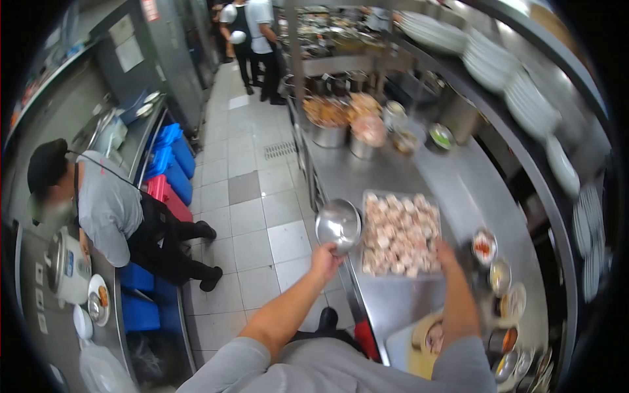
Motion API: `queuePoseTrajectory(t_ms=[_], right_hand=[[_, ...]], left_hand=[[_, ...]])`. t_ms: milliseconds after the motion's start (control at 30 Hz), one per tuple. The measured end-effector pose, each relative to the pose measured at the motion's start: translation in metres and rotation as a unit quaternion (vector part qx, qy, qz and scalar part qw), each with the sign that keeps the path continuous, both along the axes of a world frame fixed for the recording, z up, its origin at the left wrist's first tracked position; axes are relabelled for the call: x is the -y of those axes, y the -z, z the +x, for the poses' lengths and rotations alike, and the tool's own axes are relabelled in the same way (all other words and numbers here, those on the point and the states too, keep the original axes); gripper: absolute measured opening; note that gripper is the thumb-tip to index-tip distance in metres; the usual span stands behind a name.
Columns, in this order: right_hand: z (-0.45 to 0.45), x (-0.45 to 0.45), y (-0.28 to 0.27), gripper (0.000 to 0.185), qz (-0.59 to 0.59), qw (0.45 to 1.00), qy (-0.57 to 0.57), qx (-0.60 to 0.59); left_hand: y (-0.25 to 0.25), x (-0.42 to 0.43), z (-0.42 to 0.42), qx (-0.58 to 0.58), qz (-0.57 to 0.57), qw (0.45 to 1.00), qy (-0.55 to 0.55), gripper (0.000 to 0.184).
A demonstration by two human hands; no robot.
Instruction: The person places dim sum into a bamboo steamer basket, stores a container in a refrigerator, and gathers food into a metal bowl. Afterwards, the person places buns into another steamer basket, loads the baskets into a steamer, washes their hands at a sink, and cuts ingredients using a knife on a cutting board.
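My left hand (pixel 325 262) grips the near rim of an empty steel bowl (pixel 338 224), its fingers closed on it. The bowl is tilted beside the left edge of a clear rectangular tray (pixel 402 234). Pale, pinkish round food pieces (pixel 401 229) fill this tray, which lies on the steel counter. At the tray's right edge is my right hand (pixel 447 255); its fingers are too small and blurred to make out.
Pots of food (pixel 327 124) stand at the counter's far end. Small bowls (pixel 485 245) line the right side; a cutting board (pixel 413 344) lies near me. Plates (pixel 531 105) fill the shelf above. A co-worker (pixel 111 196) leans over the left counter.
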State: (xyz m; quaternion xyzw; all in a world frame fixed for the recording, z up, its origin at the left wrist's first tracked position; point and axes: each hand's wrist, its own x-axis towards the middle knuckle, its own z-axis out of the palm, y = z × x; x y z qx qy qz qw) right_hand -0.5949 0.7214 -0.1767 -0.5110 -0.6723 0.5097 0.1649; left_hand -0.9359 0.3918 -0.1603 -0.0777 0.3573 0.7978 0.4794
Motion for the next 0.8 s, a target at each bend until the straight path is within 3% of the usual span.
queuePoseTrajectory(t_ms=[33, 67, 200, 267, 333, 367, 400, 500, 600, 633, 700, 733, 767, 800], right_hand=[[-0.014, 0.014, -0.016, 0.077, 0.179, 0.951, -0.036, 0.249], [-0.028, 0.035, -0.043, 0.071, 0.169, 0.951, -0.021, 0.257], [-0.043, 0.063, -0.013, 0.052, 0.198, 0.965, -0.019, 0.17], [-0.064, 0.095, -0.017, 0.046, 0.14, 0.983, -0.031, 0.11], [-0.097, 0.127, -0.013, 0.044, 0.1, 0.992, -0.044, 0.066], [-0.114, 0.14, -0.005, 0.039, 0.032, 0.999, -0.001, -0.042], [-0.135, 0.15, -0.001, 0.036, -0.036, 0.987, 0.042, -0.149], [-0.221, 0.19, -0.057, 0.034, -0.127, 0.962, 0.089, -0.223], [-0.291, 0.208, -0.058, 0.043, -0.182, 0.945, 0.147, -0.23], [-0.299, 0.202, -0.037, 0.043, -0.176, 0.948, 0.142, -0.223], [-0.305, 0.177, 0.032, 0.05, -0.299, 0.899, 0.206, -0.243], [-0.354, 0.201, -0.037, 0.051, -0.335, 0.888, 0.192, -0.248], [-0.379, 0.206, -0.048, 0.051, -0.334, 0.891, 0.187, -0.244], [-0.398, 0.208, -0.055, 0.052, -0.388, 0.856, 0.153, -0.305]], left_hand=[[0.001, -0.011, -0.005, -0.025, -0.048, 0.998, -0.02, 0.031], [0.001, -0.016, -0.008, -0.046, -0.098, 0.993, -0.036, 0.038], [0.002, -0.009, -0.041, -0.012, -0.119, 0.991, -0.06, 0.043], [0.023, 0.0, -0.059, 0.125, 0.007, 0.989, -0.073, 0.04], [0.044, 0.014, -0.094, 0.16, 0.073, 0.982, -0.063, 0.042], [0.051, 0.019, -0.115, 0.194, 0.139, 0.97, -0.052, 0.044], [0.024, 0.028, -0.135, 0.191, 0.128, 0.972, -0.045, 0.046], [0.05, 0.042, -0.213, 0.147, 0.145, 0.978, -0.008, 0.042], [-0.02, 0.046, -0.289, 0.118, 0.099, 0.988, -0.021, 0.032], [-0.029, 0.046, -0.308, 0.094, 0.056, 0.994, -0.031, 0.026], [0.002, 0.035, -0.358, 0.095, 0.071, 0.993, 0.011, 0.02], [0.011, 0.031, -0.385, 0.083, 0.082, 0.991, 0.063, 0.014], [0.009, 0.027, -0.406, 0.085, 0.085, 0.991, 0.057, 0.014], [0.006, 0.02, -0.423, 0.067, 0.085, 0.991, 0.079, 0.017]])
